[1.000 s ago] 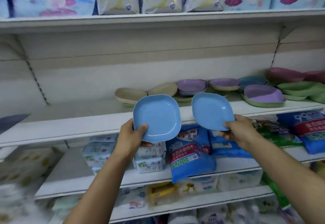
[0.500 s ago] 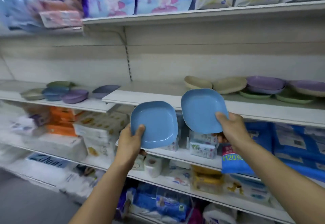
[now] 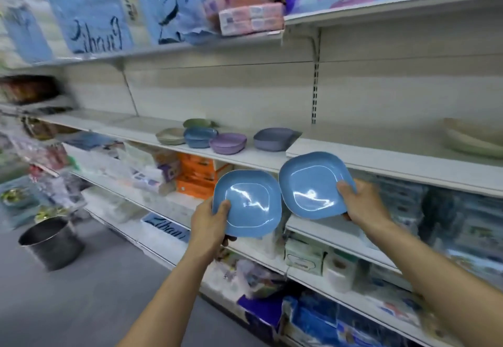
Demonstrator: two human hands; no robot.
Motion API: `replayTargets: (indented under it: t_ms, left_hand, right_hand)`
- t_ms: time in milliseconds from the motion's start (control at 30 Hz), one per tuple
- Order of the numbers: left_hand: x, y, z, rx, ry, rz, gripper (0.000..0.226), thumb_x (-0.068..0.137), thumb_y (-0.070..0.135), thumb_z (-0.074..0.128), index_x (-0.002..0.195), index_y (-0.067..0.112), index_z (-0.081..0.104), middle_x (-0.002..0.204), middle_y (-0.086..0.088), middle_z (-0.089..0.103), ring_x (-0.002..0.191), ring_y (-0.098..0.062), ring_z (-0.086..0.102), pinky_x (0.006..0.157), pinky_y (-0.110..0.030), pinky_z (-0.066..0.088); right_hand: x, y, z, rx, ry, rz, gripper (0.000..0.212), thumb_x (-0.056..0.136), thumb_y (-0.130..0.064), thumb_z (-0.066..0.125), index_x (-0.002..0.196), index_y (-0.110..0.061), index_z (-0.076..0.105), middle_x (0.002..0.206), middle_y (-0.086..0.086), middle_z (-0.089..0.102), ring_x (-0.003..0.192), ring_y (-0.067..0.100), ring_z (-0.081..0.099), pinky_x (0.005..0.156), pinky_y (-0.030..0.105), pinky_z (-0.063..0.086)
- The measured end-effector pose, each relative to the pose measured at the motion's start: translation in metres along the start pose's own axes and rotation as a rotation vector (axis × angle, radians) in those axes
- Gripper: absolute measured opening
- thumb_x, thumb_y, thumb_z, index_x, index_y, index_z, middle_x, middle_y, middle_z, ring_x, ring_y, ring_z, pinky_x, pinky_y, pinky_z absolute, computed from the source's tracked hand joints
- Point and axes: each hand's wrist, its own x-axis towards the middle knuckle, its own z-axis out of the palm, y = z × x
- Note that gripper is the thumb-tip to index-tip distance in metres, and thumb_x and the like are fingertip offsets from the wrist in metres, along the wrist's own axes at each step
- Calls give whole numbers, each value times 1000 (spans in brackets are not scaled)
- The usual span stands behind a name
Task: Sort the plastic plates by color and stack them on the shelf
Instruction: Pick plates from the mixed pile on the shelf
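Panning left revealed blue plate pile on white shelf; left hand grips blue square plastic plate, right hand grips second blue plate, likely bound there.

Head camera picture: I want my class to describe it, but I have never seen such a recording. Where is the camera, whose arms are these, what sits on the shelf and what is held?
No machine here: a person wears one camera on the head, looking forward and down, so the arms are their own. The left hand grips the first blue plate by its edge; the right hand grips the second blue plate. Both are held in front of a white shelf. On it sit beige plates, green plates, blue plates, purple plates and grey-blue plates, grouped by colour.
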Motion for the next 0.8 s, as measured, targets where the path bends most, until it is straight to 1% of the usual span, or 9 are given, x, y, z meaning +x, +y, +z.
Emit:
replayTargets:
  t_ms: [67, 200, 267, 333, 433, 533, 600, 667, 800]
  left_hand:
    - [28, -14, -28, 25, -7, -17, 18, 98, 20, 49, 93, 8, 61, 73, -12, 62, 41, -14, 58, 35, -25, 40]
    - [74, -34, -71, 43, 3, -32, 16, 97, 23, 50, 87, 15, 61, 78, -19, 64, 51, -27, 60, 39, -26, 41]
    - [91, -39, -87, 45, 26, -20, 16, 97, 22, 52, 85, 17, 61, 83, -16, 64, 61, -27, 62, 39, -24, 44]
    - [106, -43, -99, 30, 38, -12, 15, 97, 21, 52, 84, 19, 60, 85, -12, 64, 67, -25, 61, 39, -19, 43]
    - [129, -51, -112, 16, 34, -18, 11, 96, 19, 52, 89, 17, 60, 87, -10, 64, 69, -23, 61, 38, -17, 42]
    - [156, -60, -119, 7, 32, -37, 11, 96, 18, 52, 94, 14, 61, 86, -12, 65, 66, -25, 61, 40, -22, 44]
    - [175, -65, -121, 14, 31, -53, 10, 95, 19, 51, 92, 14, 60, 79, -13, 61, 54, -26, 57, 41, -27, 41]
    - [196, -69, -123, 30, 24, -60, 11, 95, 20, 51, 94, 13, 59, 76, -13, 60, 47, -25, 56, 42, -28, 41]
    - [246, -72, -127, 40, 47, -27, 14, 95, 20, 52, 96, 8, 59, 74, -12, 61, 42, -22, 56, 40, -27, 39]
  right_hand:
    - [10, -10, 35, 0, -4, 1, 28, 95, -24, 43, 73, -12, 55, 55, 7, 51, 47, 22, 46, 55, 32, 39]
    - [29, -25, 88, -9, 7, 20, 26, 93, -26, 43, 79, -9, 57, 59, 9, 54, 52, 24, 49, 58, 36, 42]
    - [39, -30, 109, -11, 23, 37, 25, 94, -26, 42, 82, -10, 58, 67, 12, 57, 57, 26, 52, 60, 40, 46]
    - [46, -35, 125, -30, 21, 51, 25, 93, -28, 41, 86, -13, 60, 75, 11, 61, 62, 29, 56, 68, 46, 52]
    - [61, -43, 142, -84, 16, 69, 25, 93, -29, 41, 95, -14, 61, 88, 11, 66, 80, 33, 63, 80, 51, 55]
    - [79, -57, 156, -116, 8, 66, 23, 94, -22, 41, 101, -11, 61, 92, 12, 65, 85, 34, 63, 82, 49, 54]
    - [93, -66, 167, -109, 16, 57, 22, 94, -15, 42, 100, -6, 60, 85, 12, 62, 78, 33, 60, 74, 43, 53]
    - [108, -74, 179, -109, 16, 59, 21, 94, -11, 41, 97, -1, 60, 70, 11, 53, 62, 28, 50, 59, 33, 42]
    - [140, -92, 204, -74, 14, 41, 18, 95, -11, 41, 101, -8, 58, 66, 9, 54, 49, 20, 47, 48, 28, 39]
